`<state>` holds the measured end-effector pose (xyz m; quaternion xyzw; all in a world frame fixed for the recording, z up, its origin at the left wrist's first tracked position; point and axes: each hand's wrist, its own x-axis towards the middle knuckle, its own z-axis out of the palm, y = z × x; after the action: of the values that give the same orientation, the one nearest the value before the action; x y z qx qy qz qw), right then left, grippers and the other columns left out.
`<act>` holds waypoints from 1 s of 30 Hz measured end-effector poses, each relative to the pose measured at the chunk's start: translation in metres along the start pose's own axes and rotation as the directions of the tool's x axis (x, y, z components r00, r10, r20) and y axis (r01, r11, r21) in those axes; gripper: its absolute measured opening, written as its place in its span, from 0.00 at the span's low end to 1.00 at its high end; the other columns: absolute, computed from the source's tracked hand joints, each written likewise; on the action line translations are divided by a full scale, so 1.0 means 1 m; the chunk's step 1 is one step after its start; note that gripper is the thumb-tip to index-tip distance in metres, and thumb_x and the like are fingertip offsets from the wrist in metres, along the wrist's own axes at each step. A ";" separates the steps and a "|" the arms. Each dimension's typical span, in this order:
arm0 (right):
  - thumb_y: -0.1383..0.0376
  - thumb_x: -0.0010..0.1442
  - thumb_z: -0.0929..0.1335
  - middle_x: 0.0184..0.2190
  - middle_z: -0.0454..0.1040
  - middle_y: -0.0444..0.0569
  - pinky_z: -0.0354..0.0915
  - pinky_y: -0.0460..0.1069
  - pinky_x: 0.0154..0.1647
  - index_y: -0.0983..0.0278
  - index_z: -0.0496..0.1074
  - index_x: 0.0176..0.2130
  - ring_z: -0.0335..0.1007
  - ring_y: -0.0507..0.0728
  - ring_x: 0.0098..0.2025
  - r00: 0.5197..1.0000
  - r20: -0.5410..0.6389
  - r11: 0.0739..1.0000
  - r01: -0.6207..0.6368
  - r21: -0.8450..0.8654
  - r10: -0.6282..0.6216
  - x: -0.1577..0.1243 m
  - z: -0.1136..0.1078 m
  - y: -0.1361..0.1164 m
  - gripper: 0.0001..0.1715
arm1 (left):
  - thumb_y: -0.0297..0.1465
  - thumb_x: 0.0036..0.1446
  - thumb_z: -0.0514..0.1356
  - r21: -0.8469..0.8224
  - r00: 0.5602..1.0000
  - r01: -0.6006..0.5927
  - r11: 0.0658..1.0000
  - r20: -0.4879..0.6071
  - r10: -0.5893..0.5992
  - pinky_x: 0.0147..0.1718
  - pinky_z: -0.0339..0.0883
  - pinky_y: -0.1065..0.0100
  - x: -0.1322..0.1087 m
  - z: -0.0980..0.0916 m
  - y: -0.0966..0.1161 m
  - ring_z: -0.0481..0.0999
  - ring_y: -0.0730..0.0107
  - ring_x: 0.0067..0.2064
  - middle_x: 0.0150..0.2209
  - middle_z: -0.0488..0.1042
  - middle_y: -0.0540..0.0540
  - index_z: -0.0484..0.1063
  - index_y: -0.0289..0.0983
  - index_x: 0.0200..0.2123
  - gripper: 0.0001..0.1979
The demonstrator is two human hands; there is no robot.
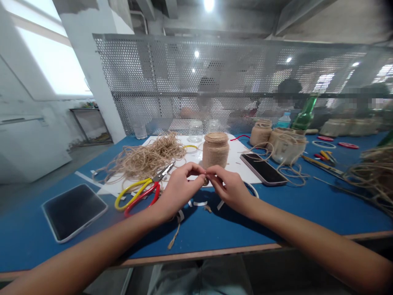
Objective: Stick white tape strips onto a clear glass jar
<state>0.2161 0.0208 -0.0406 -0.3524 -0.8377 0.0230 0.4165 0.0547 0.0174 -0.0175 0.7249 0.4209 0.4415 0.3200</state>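
My left hand (184, 186) and my right hand (231, 187) meet above the near edge of a white paper sheet (241, 171). Their fingertips pinch a small round brownish object (206, 179), too small to name for certain. Just behind the fingers, a jar wrapped in twine (215, 152) stands upright on the paper. Scissors (144, 192) with one yellow and one red handle lie open beside my left hand. A loose heap of twine (150, 156) spreads to the left. White paper scraps (200, 203) lie below my hands.
A tablet (75, 212) lies at the left, a phone (263, 169) at the right. Farther right are a partly wrapped glass jar (288, 148), a green bottle (305, 112) and more twine (373, 176). A perforated metal screen (172, 82) borders the blue table (294, 209).
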 end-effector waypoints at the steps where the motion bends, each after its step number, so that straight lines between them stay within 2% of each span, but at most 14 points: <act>1: 0.66 0.62 0.59 0.26 0.72 0.45 0.56 0.42 0.24 0.64 0.66 0.39 0.64 0.48 0.23 1.000 -0.008 1.000 0.009 -0.015 -0.009 0.000 0.000 0.000 0.09 | 0.30 0.50 0.56 0.001 1.000 -0.003 1.000 -0.002 0.003 0.36 0.65 0.70 0.000 0.000 0.000 0.72 0.70 0.36 0.32 0.73 0.47 0.69 0.34 0.32 0.07; 11: 0.66 0.61 0.59 0.25 0.73 0.45 0.56 0.42 0.25 0.65 0.68 0.36 0.65 0.48 0.24 0.994 -0.053 0.988 0.091 -0.127 -0.098 -0.002 0.004 0.002 0.10 | 0.29 0.49 0.56 -0.018 1.000 -0.008 1.000 -0.011 0.008 0.35 0.65 0.71 -0.001 0.002 -0.003 0.72 0.71 0.35 0.31 0.72 0.48 0.69 0.34 0.31 0.05; 15: 0.67 0.62 0.58 0.27 0.73 0.45 0.57 0.42 0.26 0.64 0.68 0.39 0.67 0.48 0.26 0.990 -0.050 0.985 0.122 -0.124 -0.129 -0.003 0.005 0.002 0.11 | 0.30 0.50 0.55 0.012 1.000 -0.009 1.000 -0.016 0.009 0.35 0.65 0.70 -0.002 0.003 -0.004 0.72 0.70 0.36 0.32 0.73 0.48 0.69 0.34 0.31 0.06; 30: 0.68 0.61 0.59 0.28 0.73 0.45 0.57 0.42 0.26 0.64 0.67 0.38 0.67 0.48 0.27 0.990 -0.084 0.988 0.104 -0.115 -0.114 -0.004 0.011 0.002 0.10 | 0.30 0.50 0.55 0.064 0.998 -0.037 0.997 -0.056 0.040 0.34 0.63 0.72 -0.003 0.003 -0.003 0.71 0.72 0.34 0.29 0.73 0.50 0.69 0.35 0.29 0.05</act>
<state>0.2111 0.0226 -0.0508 -0.3290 -0.8362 -0.0620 0.4344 0.0558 0.0158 -0.0224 0.7296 0.4295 0.4548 0.2765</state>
